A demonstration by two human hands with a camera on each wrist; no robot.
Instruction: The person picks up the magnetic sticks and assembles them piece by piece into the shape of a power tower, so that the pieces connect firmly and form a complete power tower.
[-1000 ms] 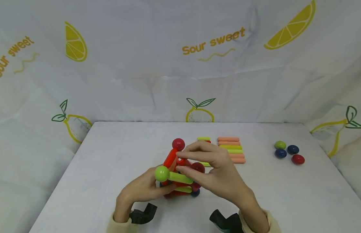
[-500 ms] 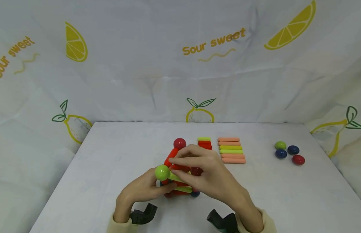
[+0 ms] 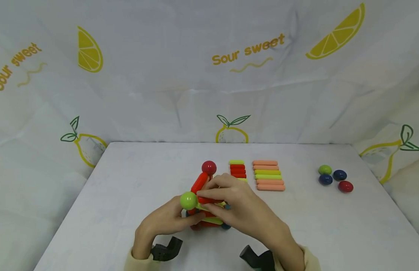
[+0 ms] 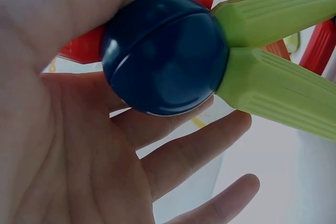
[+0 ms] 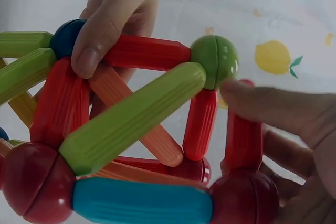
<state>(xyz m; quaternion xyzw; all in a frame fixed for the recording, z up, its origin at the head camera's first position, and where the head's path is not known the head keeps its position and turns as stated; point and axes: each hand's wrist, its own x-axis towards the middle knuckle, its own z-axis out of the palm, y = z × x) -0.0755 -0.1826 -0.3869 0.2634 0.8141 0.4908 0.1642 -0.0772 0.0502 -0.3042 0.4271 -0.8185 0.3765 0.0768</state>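
A frame built of magnetic building sticks and balls stands on the table, with a green ball (image 3: 188, 200) at its near left and a red ball (image 3: 208, 168) on top. My left hand (image 3: 169, 216) grips its left side; in the right wrist view the thumb lies on a red stick beside a dark blue ball (image 5: 67, 38). Thumb and fingers of my right hand (image 3: 236, 199) pinch another red stick (image 5: 244, 132). One end of that stick meets a dark red ball (image 5: 244, 198); its other end is close to the green ball. Whether they touch, I cannot tell.
Behind my right hand lies a short row of red and green sticks (image 3: 237, 171). Beside it are several orange, yellow and green sticks (image 3: 268, 175). Farther right sit loose balls, including a red one (image 3: 346, 186) and a green one (image 3: 325, 169).
My right hand has moved left and slightly down, bringing the red stick toward the green ball. The stick has swung from end-on to sideways. My left hand keeps its hold.
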